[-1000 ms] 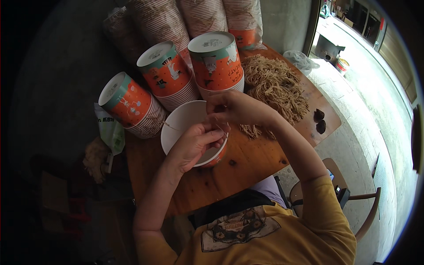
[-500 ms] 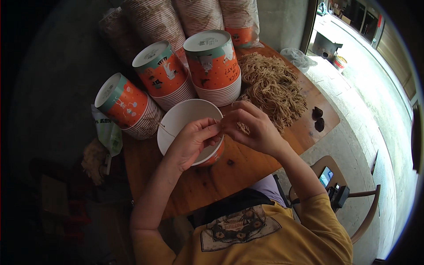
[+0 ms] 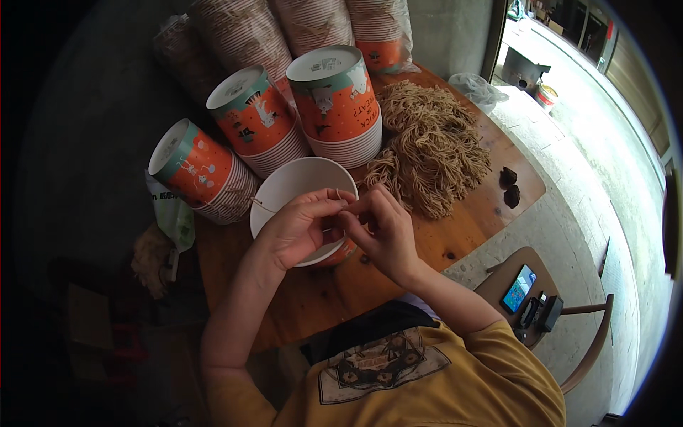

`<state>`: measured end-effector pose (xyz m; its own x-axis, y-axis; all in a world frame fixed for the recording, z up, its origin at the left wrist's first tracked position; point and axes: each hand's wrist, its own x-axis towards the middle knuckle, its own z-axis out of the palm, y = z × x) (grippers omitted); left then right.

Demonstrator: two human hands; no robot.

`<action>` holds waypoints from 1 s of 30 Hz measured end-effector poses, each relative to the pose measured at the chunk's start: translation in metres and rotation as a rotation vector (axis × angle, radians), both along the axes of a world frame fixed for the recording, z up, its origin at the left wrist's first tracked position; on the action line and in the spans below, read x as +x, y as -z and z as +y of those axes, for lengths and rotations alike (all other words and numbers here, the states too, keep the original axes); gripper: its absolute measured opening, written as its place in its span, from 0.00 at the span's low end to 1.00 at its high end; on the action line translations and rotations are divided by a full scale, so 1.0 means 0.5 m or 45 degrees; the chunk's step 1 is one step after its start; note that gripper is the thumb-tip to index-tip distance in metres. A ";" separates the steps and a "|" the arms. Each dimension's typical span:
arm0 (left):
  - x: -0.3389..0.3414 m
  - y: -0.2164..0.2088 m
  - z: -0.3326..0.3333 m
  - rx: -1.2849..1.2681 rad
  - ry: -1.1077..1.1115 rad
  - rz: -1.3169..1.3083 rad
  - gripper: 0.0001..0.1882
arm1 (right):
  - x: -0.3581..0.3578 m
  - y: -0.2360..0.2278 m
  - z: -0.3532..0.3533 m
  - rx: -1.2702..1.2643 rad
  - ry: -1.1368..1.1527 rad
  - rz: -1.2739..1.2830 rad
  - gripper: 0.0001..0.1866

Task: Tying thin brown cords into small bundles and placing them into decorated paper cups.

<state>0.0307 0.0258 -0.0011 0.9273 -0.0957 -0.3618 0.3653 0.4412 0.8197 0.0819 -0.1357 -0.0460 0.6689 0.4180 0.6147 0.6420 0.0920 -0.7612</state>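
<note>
A paper bucket [image 3: 302, 174], white inside and orange outside, stands upright on the table with its opening toward me. A tan cord [image 3: 263, 205] passes through its left rim and runs inward behind my left hand [image 3: 306, 226]. That hand is over the opening, its thumb and fingers pinched together on the cord. My right hand [image 3: 384, 229] is at the bucket's right rim, fingertips bent in and meeting those of the left. The bit of cord between the fingertips is mostly hidden. Beyond my right hand lies a heap of tan cords [image 3: 437, 153].
Upside-down stacks of orange buckets [image 3: 334, 107] stand behind, with plastic-wrapped stacks [image 3: 242, 43] farther back. Two dark lumps [image 3: 509, 188] lie near the right edge of the wooden table [image 3: 484, 220]. A chair [image 3: 491, 285] at right holds a phone [image 3: 519, 288].
My right hand has come down and left, with its fingers now closer against the left hand's. The left hand stays over the bucket. The view has shifted slightly.
</note>
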 end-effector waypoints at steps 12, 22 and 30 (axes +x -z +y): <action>0.002 -0.002 -0.005 0.028 -0.018 0.005 0.07 | 0.035 0.009 -0.027 -0.031 -0.183 -0.070 0.06; 0.002 -0.016 -0.005 0.121 0.096 -0.098 0.08 | 0.140 -0.073 -0.021 -0.358 -0.537 -0.598 0.20; 0.010 -0.018 -0.011 0.140 0.097 -0.020 0.19 | 0.167 -0.087 -0.031 -0.439 -0.577 -0.815 0.14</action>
<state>0.0356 0.0200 0.0078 0.9245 -0.1262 -0.3598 0.3812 0.3197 0.8675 0.1656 -0.1510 -0.0025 -0.0402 0.7943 0.6062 0.9148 0.2734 -0.2975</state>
